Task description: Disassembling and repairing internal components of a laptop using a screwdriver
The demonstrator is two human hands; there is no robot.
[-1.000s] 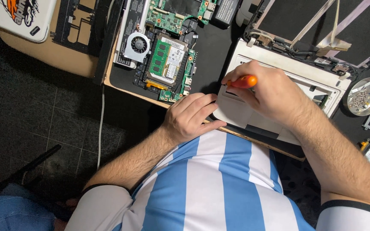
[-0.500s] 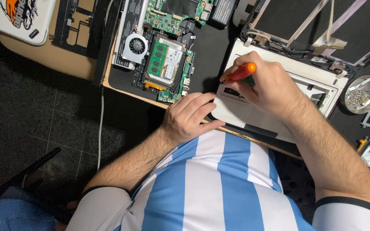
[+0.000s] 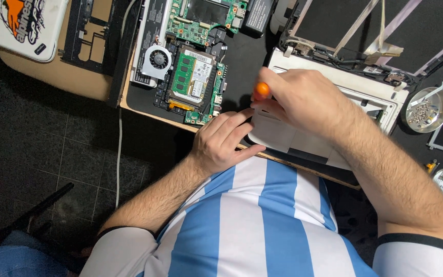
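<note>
My right hand (image 3: 303, 100) grips an orange-handled screwdriver (image 3: 261, 90) upright over the near left corner of a white laptop shell (image 3: 283, 134) on the table. Only the handle's round end shows; the tip is hidden under my fingers. My left hand (image 3: 224, 141) rests on the shell's left edge, fingers stretched flat against it, holding nothing. My striped shirt covers the near part of the shell.
A green motherboard (image 3: 193, 77) with a fan (image 3: 157, 57) lies at the left on a black mat. A small metal bowl of screws (image 3: 426, 110) stands at the right. A black frame (image 3: 91, 36) and a white stickered lid (image 3: 21, 23) lie far left.
My right hand has shifted left along the shell with the screwdriver, and the handle now points up toward the camera. My left hand has stayed on the shell's edge.
</note>
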